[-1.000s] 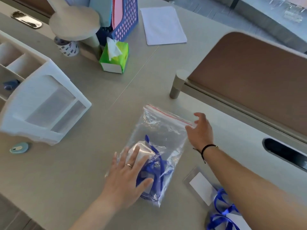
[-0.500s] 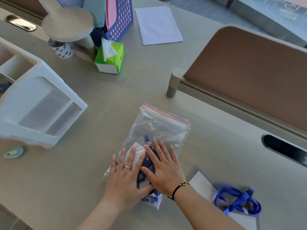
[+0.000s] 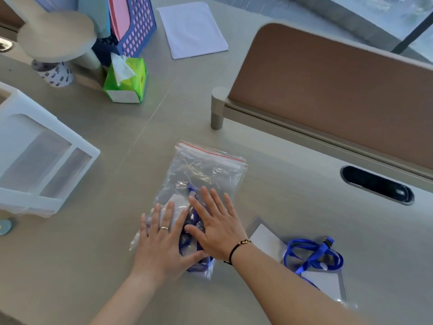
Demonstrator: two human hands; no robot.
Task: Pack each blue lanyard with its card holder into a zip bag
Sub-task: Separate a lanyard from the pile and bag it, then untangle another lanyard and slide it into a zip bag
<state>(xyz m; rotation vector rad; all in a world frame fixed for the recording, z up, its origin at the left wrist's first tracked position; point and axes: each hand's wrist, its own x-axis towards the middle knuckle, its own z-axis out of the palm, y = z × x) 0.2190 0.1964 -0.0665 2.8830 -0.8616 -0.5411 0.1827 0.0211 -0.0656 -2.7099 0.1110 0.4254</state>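
Observation:
A clear zip bag [image 3: 206, 170] with a red strip along its top lies flat on the desk. Inside it, a blue lanyard [image 3: 188, 240] and a white card holder [image 3: 177, 202] show between my fingers. My left hand [image 3: 161, 242] presses flat on the bag's lower left, fingers straight. My right hand [image 3: 218, 224] lies flat beside it on the bag's lower right, fingers spread. To the right, a second blue lanyard [image 3: 314, 254] rests on loose card holders [image 3: 264, 238].
A white plastic drawer unit [image 3: 42, 158] stands at the left. A green tissue box [image 3: 125, 83], a blue file basket [image 3: 138, 26], a cup [image 3: 56, 75] and white paper [image 3: 192, 29] sit at the back. A brown partition [image 3: 339, 90] runs along the right, with a cable slot [image 3: 377, 184].
My right hand left the bag's top right corner and came down flat on the bag beside my left hand. The left hand stayed pressed on the bag.

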